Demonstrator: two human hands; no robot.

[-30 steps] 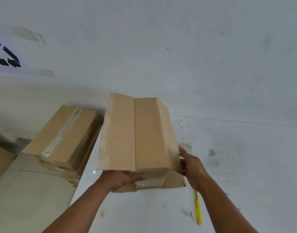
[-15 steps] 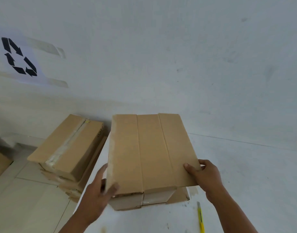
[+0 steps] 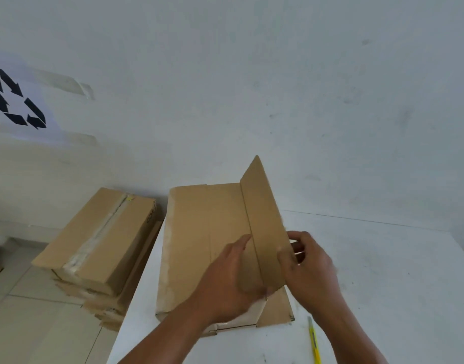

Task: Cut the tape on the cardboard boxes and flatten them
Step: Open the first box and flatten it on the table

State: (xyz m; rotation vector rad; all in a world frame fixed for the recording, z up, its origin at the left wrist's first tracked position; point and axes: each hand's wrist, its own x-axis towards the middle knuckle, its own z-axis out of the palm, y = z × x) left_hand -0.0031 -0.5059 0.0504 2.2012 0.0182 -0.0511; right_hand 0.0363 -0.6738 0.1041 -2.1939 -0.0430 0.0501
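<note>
A collapsed cardboard box (image 3: pixel 196 240) lies flat on the white table (image 3: pixel 377 264), near its left edge. Its right flap (image 3: pixel 262 206) stands up at an angle. My left hand (image 3: pixel 230 282) rests flat on the box beside the flap's fold, fingers extended. My right hand (image 3: pixel 309 264) grips the flap's outer edge, thumb on its inner face and fingers curled behind. A yellow utility knife (image 3: pixel 314 340) lies on the table to the right of the box's near corner.
A taped, closed cardboard box (image 3: pixel 99 237) sits on a stack of flattened cardboard (image 3: pixel 104 308) on the tiled floor to the left of the table. A recycling sign (image 3: pixel 15 103) is taped to the white wall behind.
The box went from held partly upright to lying flat. My left hand moved from its near left corner onto the top. My right hand lifted the right flap upward.
</note>
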